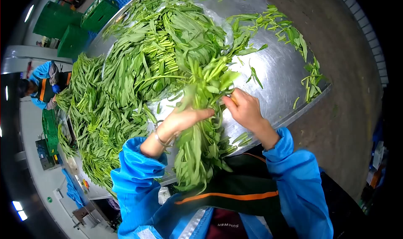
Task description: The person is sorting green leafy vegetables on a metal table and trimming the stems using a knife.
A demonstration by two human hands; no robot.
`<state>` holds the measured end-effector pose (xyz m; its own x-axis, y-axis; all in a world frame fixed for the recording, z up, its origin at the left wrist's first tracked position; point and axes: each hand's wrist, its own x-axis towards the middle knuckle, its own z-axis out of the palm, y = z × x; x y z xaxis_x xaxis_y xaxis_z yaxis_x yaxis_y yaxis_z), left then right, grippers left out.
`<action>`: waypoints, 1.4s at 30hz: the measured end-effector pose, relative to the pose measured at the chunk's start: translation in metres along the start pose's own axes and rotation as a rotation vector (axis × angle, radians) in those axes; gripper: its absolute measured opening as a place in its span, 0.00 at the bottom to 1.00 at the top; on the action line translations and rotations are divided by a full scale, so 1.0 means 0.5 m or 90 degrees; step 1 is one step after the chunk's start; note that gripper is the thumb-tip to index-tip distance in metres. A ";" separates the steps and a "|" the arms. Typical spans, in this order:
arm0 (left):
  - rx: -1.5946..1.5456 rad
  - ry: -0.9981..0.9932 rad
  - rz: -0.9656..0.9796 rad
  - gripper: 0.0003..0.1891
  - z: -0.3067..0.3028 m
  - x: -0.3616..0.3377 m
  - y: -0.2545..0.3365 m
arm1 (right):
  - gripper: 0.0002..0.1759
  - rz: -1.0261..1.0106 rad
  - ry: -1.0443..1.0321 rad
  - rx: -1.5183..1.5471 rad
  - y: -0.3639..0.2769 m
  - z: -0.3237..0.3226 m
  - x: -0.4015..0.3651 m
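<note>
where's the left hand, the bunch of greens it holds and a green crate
left hand (pixel 184 119): head view, back of the hand
bunch of greens (pixel 197 155): head view, leaves drooping below the grip
green crate (pixel 98 12): head view, its side wall

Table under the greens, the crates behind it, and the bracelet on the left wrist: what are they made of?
Table: likely stainless steel, brushed; grey with soft glare and blurred reflections. Crates: probably moulded plastic, matte green, with slotted walls. Bracelet, by the left hand gripping the bunch of greens: thin and silvery, perhaps metal; too small to be sure.
</note>
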<state>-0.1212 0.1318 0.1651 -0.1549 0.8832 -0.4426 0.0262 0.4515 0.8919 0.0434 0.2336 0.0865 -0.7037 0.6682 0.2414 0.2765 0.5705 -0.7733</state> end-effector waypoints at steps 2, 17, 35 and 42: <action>-0.023 0.002 -0.048 0.18 -0.032 -0.006 0.007 | 0.12 0.082 0.014 -0.004 0.040 0.012 -0.056; 0.723 0.332 0.400 0.23 -0.081 -0.019 0.024 | 0.19 0.382 -0.300 -0.114 0.098 0.014 -0.115; -0.493 0.268 0.484 0.22 -0.084 0.027 -0.049 | 0.54 -0.004 -0.280 0.154 -0.080 0.006 0.071; -0.511 0.242 0.380 0.16 0.017 0.023 -0.044 | 0.44 -0.087 -0.411 -0.094 -0.108 -0.049 0.070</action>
<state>-0.1150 0.1332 0.1394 -0.6329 0.7740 0.0207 -0.4363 -0.3787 0.8162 0.0199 0.2379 0.1509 -0.9758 0.1928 -0.1030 0.2120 0.7195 -0.6614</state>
